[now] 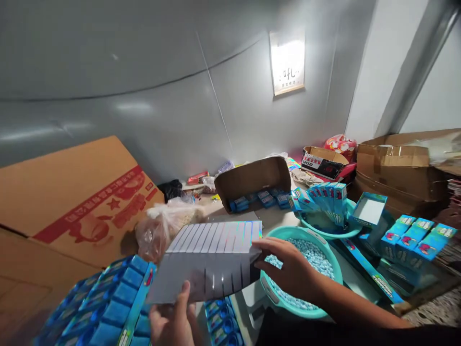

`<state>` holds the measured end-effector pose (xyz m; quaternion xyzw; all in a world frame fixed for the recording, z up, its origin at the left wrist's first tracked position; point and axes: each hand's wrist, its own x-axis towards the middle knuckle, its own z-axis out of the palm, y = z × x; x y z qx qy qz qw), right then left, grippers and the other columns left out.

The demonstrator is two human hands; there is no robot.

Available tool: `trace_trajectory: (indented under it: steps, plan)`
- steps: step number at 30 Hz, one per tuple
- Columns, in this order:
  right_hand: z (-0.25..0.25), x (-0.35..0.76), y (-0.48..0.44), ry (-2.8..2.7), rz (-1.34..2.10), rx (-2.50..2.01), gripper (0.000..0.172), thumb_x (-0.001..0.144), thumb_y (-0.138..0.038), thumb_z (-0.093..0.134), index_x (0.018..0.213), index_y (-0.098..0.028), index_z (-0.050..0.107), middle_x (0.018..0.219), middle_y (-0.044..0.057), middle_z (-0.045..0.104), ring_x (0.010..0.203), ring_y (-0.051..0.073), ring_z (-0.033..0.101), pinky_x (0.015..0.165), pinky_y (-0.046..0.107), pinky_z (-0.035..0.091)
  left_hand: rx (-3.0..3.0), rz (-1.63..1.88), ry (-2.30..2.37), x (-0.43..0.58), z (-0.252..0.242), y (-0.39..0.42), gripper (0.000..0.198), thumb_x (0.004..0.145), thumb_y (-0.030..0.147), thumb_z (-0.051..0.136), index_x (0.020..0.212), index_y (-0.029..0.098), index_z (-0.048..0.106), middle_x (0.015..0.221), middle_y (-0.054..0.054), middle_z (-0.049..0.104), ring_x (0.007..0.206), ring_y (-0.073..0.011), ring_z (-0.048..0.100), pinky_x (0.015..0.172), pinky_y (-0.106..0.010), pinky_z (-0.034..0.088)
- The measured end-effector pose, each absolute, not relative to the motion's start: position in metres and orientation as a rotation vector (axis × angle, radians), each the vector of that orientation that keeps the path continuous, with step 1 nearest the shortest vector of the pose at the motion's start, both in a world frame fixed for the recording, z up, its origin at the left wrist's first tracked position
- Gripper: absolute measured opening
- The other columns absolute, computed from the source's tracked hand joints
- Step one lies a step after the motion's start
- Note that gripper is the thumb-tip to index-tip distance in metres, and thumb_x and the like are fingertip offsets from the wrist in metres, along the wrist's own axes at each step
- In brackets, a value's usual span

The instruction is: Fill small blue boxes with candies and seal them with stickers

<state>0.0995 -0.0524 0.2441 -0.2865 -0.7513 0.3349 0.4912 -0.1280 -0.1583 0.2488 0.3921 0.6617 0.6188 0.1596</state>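
A flat white-and-grey sheet (205, 262) with a row of dark slit-like lines is held up in front of me, tilted. My left hand (172, 312) grips its lower left corner, thumb on top and fingers beneath. At the right edge, my right hand (284, 262) pinches the sheet near its upper corner. Just behind and under my right hand stands a turquoise basin (336, 269) full of small pale-blue pellets (311, 254). Below the sheet lies a blue tray with round cups (224, 322). Left of my left hand are stacked blue packs (108, 307).
Large cardboard cartons (82, 202) stand at the left. A tipped brown box (254, 182) with blue packets sits behind the sheet. A second basin (324, 226) holds upright blue boxes. More blue boxes (418, 238) and an open carton (392, 168) are at the right.
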Motion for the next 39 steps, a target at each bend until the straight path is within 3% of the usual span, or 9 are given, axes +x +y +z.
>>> trace_trajectory:
  steps: [3, 5, 7, 12, 16, 21, 27, 32, 39]
  plan:
    - [0.245, 0.101, -0.053, -1.838, 0.882, -0.728, 0.027, 0.083, -0.019, 0.07, 0.109, -0.022, 0.072, 0.098, 0.008, 0.074, 0.084, 0.022, 0.069, 0.079, 0.037, 0.055, 0.897, 2.065, 2.069, -0.115, 0.252, -0.162, 0.092, 0.067, 0.034, 0.083, 0.143, 0.029, 0.031, 0.148, -0.01, 0.043, 0.137, -0.0283, 0.044, 0.111, -0.052, 0.041]
    - [0.245, 0.103, -0.052, -1.836, 0.909, -0.742, 0.025, 0.084, -0.018, 0.069, 0.108, -0.022, 0.072, 0.095, 0.007, 0.074, 0.081, 0.02, 0.068, 0.078, 0.036, 0.054, 0.829, 2.128, 2.2, -0.111, 0.258, -0.163, 0.124, 0.061, 0.031, 0.087, 0.152, 0.027, 0.004, 0.159, -0.015, 0.023, 0.142, -0.0292, 0.034, 0.115, -0.055, 0.034]
    - [0.247, 0.105, -0.051, -1.847, 0.911, -0.731, 0.023, 0.084, -0.017, 0.069, 0.107, -0.022, 0.072, 0.091, 0.006, 0.073, 0.079, 0.019, 0.067, 0.076, 0.034, 0.053, 0.861, 2.085, 2.388, -0.111, 0.263, -0.166, 0.134, 0.058, 0.033, 0.089, 0.154, 0.023, -0.003, 0.162, -0.019, 0.014, 0.145, -0.0321, 0.028, 0.118, -0.057, 0.027]
    - [0.26, 0.107, -0.056, -1.941, 0.939, -0.618, 0.02, 0.087, -0.014, 0.066, 0.103, -0.023, 0.074, 0.09, 0.005, 0.072, 0.081, 0.018, 0.066, 0.076, 0.03, 0.052, 1.504, 1.565, 2.305, -0.117, 0.269, -0.172, 0.062, 0.076, 0.045, 0.075, 0.133, 0.026, 0.058, 0.139, -0.008, 0.058, 0.133, -0.0313, 0.049, 0.12, -0.052, 0.026]
    - [0.268, 0.102, -0.065, -1.972, 1.005, -0.499, 0.018, 0.087, -0.012, 0.064, 0.099, -0.022, 0.075, 0.084, 0.004, 0.07, 0.077, 0.016, 0.064, 0.072, 0.028, 0.051, 2.088, 1.112, 1.934, -0.113, 0.263, -0.16, 0.058, 0.074, 0.044, 0.077, 0.128, 0.032, 0.06, 0.132, -0.006, 0.064, 0.125, -0.0302, 0.057, 0.121, -0.057, 0.016]
    - [0.258, 0.1, -0.068, -1.959, 1.14, -0.477, 0.018, 0.091, -0.015, 0.061, 0.099, -0.024, 0.074, 0.085, 0.003, 0.067, 0.078, 0.016, 0.061, 0.071, 0.028, 0.05, 2.149, 0.937, 1.752, -0.102, 0.25, -0.148, 0.016, 0.091, 0.034, 0.059, 0.101, 0.03, 0.07, 0.102, -0.003, 0.075, 0.095, -0.0198, 0.068, 0.121, -0.053, 0.018]
    - [0.245, 0.105, -0.061, -1.986, 0.974, -0.649, 0.006, 0.086, -0.024, 0.07, 0.088, -0.025, 0.075, 0.109, 0.008, 0.061, 0.096, 0.02, 0.059, 0.086, 0.036, 0.048, 2.2, 1.04, 1.667, -0.095, 0.236, -0.151, 0.02, 0.09, 0.026, 0.06, 0.107, 0.03, 0.07, 0.094, 0.0, 0.076, 0.084, -0.0172, 0.07, 0.103, -0.039, 0.046]
    - [0.246, 0.101, -0.064, -2.046, 1.055, -0.745, 0.032, 0.092, -0.028, 0.06, 0.061, -0.019, 0.061, 0.055, -0.003, 0.048, 0.055, 0.011, 0.042, 0.055, 0.023, 0.036, 2.173, 1.208, 1.68, -0.087, 0.242, -0.148, 0.041, 0.086, 0.018, 0.063, 0.125, 0.032, 0.064, 0.104, -0.002, 0.075, 0.096, -0.0178, 0.069, 0.096, -0.033, 0.051]
    - [0.254, 0.096, -0.062, -2.091, 1.165, -0.688, 0.035, 0.095, -0.03, 0.053, 0.065, -0.017, 0.064, 0.058, -0.002, 0.051, 0.057, 0.011, 0.042, 0.055, 0.024, 0.035, 2.162, 1.371, 1.621, -0.082, 0.248, -0.143, 0.045, 0.085, 0.011, 0.063, 0.126, 0.029, 0.064, 0.107, -0.004, 0.073, 0.097, -0.017, 0.068, 0.086, -0.027, 0.055]
